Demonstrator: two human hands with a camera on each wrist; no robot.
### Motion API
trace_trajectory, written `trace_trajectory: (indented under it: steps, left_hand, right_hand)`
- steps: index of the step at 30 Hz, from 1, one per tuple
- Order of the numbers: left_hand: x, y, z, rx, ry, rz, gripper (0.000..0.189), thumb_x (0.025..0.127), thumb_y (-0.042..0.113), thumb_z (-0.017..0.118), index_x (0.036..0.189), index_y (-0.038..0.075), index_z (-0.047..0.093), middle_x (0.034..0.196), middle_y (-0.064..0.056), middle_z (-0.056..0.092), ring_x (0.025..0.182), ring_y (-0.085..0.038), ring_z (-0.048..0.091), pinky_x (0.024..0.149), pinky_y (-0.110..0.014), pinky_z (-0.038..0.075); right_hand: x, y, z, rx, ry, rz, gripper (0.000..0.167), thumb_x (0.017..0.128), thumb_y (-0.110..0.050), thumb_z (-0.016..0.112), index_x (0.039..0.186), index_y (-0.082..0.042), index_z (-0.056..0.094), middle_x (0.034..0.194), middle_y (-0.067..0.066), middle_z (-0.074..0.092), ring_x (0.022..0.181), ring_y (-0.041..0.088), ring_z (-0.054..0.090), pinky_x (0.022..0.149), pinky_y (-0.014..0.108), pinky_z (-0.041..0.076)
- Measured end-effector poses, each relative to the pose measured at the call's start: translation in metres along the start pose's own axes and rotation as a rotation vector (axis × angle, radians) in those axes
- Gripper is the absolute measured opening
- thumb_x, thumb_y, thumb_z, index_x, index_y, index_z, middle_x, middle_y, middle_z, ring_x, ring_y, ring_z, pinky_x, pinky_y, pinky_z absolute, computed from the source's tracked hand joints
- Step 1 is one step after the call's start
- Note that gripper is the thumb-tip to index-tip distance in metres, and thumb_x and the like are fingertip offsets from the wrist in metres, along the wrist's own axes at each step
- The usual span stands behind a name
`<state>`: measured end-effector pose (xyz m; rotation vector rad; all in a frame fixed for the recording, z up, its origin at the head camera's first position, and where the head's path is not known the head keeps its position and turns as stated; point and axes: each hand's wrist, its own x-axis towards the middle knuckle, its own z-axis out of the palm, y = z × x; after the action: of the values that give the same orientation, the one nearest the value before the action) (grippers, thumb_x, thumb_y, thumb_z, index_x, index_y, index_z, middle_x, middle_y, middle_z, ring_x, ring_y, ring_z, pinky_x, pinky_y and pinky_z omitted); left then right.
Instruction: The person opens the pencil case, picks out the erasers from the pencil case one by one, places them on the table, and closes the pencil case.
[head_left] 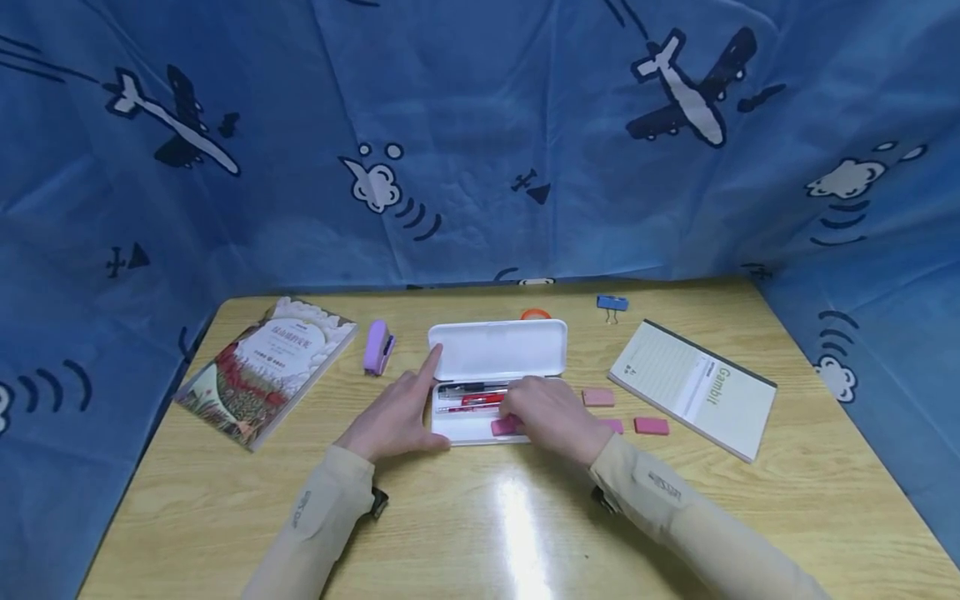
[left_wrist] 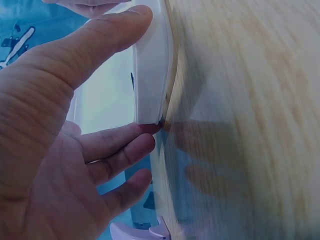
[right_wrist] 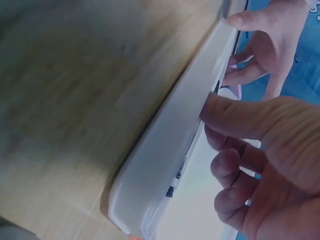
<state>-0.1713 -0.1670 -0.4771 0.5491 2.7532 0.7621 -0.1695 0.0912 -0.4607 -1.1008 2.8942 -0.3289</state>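
A white pencil case (head_left: 498, 350) lies open on the table, its lid leaning back. Several pens (head_left: 480, 399), some of them red, lie in its tray. My left hand (head_left: 397, 417) is at the case's left end, thumb on the front wall and other fingers extended by the short side. My right hand (head_left: 551, 412) reaches over the tray with curled fingers, pinching a pink eraser (head_left: 506, 427) low in the front part. In the right wrist view the case wall (right_wrist: 165, 135) hides the eraser. Beside the case lie more pink erasers (head_left: 651, 426), one partly behind my right wrist.
A purple stapler (head_left: 378, 347) and an illustrated book (head_left: 270, 367) lie to the left. On the right are a notepad (head_left: 693, 387) and a blue binder clip (head_left: 612, 303). An orange ring-shaped thing (head_left: 536, 314) shows behind the lid. Blue printed cloth (head_left: 465, 167) hangs behind the table.
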Motion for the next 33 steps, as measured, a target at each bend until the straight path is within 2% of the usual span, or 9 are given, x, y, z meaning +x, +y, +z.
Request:
trace_trajectory:
  steps: [4,8,14,18,23,27,33]
  left_hand:
    - [-0.001,0.0,-0.001,-0.004,0.001,-0.002,0.14,0.068,0.038,0.094,0.165,0.025,-0.005,0.141,-0.009,0.06,0.131,-0.027,0.053,0.113,-0.047,0.044]
    - [-0.001,-0.001,-0.001,-0.006,0.0,-0.008,0.139,0.068,0.038,0.094,0.165,0.024,-0.005,0.14,-0.009,0.061,0.13,-0.026,0.053,0.114,-0.046,0.044]
    - [-0.001,0.0,-0.001,-0.007,0.0,-0.006,0.139,0.068,0.038,0.094,0.165,0.023,-0.004,0.141,-0.009,0.061,0.133,-0.026,0.052,0.115,-0.046,0.043]
    - [-0.001,0.001,-0.001,-0.008,-0.002,-0.008,0.139,0.068,0.038,0.094,0.165,0.024,-0.005,0.142,-0.009,0.06,0.133,-0.027,0.052,0.115,-0.046,0.043]
    - [0.0,0.002,-0.002,0.0,-0.003,-0.013,0.14,0.068,0.039,0.094,0.164,0.027,-0.007,0.144,-0.008,0.059,0.132,-0.026,0.052,0.114,-0.046,0.044]
    - [0.001,0.002,-0.001,0.002,-0.004,-0.007,0.14,0.068,0.039,0.094,0.165,0.026,-0.007,0.143,-0.009,0.06,0.132,-0.026,0.053,0.114,-0.047,0.044]
    - [0.0,0.0,0.0,0.003,-0.001,0.0,0.14,0.068,0.04,0.094,0.165,0.024,-0.006,0.142,-0.01,0.06,0.133,-0.027,0.052,0.115,-0.047,0.043]
  right_hand:
    - [0.005,0.0,0.001,-0.053,-0.006,-0.045,0.018,0.085,-0.01,0.08,0.073,-0.023,0.077,0.072,-0.007,0.067,0.063,0.01,0.051,0.055,0.025,0.042]
    - [0.009,0.0,0.002,-0.083,-0.035,-0.073,0.02,0.087,-0.019,0.08,0.069,-0.022,0.071,0.073,-0.006,0.067,0.064,0.011,0.052,0.055,0.025,0.043]
    - [0.012,0.002,-0.002,-0.013,-0.094,-0.066,0.017,0.088,-0.027,0.08,0.074,-0.02,0.073,0.073,-0.007,0.065,0.067,0.01,0.053,0.059,0.027,0.046]
    - [0.012,0.003,-0.009,0.027,-0.094,-0.062,0.016,0.089,-0.03,0.079,0.079,-0.019,0.074,0.074,-0.006,0.065,0.069,0.009,0.053,0.061,0.026,0.046]
    - [0.007,0.004,-0.016,0.013,-0.054,-0.051,0.016,0.087,-0.029,0.081,0.079,-0.02,0.071,0.076,-0.007,0.064,0.071,0.009,0.052,0.061,0.025,0.044]
    - [-0.002,0.003,-0.021,-0.028,-0.035,-0.018,0.021,0.084,-0.03,0.084,0.075,-0.023,0.067,0.072,-0.01,0.061,0.068,0.009,0.05,0.056,0.023,0.042]
    - [-0.02,0.005,-0.031,-0.05,-0.033,0.036,0.023,0.081,-0.02,0.083,0.073,-0.023,0.062,0.07,-0.011,0.055,0.064,0.009,0.047,0.052,0.022,0.037]
